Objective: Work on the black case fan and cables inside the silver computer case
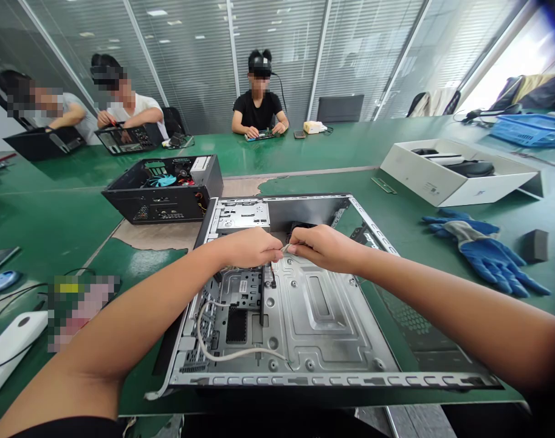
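Observation:
An open metal computer case point(320, 298) lies flat in front of me. Above its middle, my left hand point(252, 246) and my right hand point(320, 246) are close together, both with fingers pinched. A short stretch of pale cable point(285, 248) shows between the fingertips, with one hand on each side of it. A thin dark lead with a small black connector point(273, 283) hangs beneath my left hand. Inside the case, a thicker whitish cable point(227, 356) curves along the near left side. A metal drive cage point(243, 287) sits left of the hands, and my left forearm covers part of it.
Beyond the case stands a black computer tower point(163, 188) with a blue fan. Blue gloves point(491, 252), a dark block point(535, 245) and a white box point(434, 182) lie right; a white device point(15, 347) is left. Several people work across the green table point(313, 159).

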`<state>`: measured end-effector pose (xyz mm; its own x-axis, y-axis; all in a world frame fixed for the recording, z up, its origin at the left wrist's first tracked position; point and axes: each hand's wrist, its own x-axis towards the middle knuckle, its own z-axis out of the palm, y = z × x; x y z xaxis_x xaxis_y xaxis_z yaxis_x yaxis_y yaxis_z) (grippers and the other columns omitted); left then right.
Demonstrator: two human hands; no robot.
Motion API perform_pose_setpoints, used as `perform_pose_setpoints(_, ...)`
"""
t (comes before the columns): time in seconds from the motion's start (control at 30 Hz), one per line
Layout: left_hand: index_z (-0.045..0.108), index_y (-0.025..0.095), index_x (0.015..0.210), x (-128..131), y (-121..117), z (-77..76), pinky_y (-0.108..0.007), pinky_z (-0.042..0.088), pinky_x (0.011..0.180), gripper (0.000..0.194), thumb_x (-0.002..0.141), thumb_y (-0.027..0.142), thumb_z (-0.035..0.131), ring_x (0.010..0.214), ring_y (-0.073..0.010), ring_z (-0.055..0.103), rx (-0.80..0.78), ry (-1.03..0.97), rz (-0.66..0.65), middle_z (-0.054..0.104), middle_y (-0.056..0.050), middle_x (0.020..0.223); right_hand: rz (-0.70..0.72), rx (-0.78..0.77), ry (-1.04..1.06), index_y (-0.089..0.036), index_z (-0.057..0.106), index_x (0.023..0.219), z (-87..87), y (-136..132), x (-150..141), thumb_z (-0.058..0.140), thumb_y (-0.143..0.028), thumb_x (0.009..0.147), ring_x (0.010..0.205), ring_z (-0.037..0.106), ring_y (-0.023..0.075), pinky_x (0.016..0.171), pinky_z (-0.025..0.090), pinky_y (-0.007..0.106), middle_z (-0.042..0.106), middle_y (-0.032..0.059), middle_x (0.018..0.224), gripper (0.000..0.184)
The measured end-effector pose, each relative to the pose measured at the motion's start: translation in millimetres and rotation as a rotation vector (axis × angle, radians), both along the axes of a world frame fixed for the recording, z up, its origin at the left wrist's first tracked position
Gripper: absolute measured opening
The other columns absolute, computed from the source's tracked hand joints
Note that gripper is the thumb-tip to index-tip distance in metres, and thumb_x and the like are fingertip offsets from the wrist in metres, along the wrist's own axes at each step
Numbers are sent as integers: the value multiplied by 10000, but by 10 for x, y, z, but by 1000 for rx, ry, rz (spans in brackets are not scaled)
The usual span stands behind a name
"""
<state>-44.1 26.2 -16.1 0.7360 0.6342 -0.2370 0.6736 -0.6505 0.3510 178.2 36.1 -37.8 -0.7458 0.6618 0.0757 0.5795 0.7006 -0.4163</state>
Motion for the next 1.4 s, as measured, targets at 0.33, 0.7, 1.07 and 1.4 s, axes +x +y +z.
perform_pose_setpoints(0.33,570,192,798,46,-57,-15,-301,282,590,369,1001,396,339,606,-163,489,187,81,7,585,-38,689,-28,-100,72,-196,536,820,24,13,22,462,-362,955,528,391,100,560,283,259,500,-42,602,227)
perform_pose_setpoints(0.7,572,193,788,39,-20,-19,-295,289,574,347,991,387,369,585,-155,473,151,83,-3,582,-32,674,-11,-75,26,-196,534,803,40,22,10,450,-351,958,536,409,108,553,274,263,523,-31,613,235)
perform_pose_setpoints(1.07,570,197,757,11,4,-41,-296,271,577,365,979,419,384,583,-149,460,179,77,-4,558,-23,659,6,-115,26,-200,521,796,30,34,9,434,-360,969,551,394,110,556,278,267,488,-35,610,251)
perform_pose_setpoints(1.4,637,192,857,46,-38,-42,-303,291,577,387,1002,420,359,631,-175,555,245,155,14,658,-55,743,-43,-164,54,-201,502,789,-1,33,2,465,-405,948,534,378,105,553,288,261,495,-36,603,261)
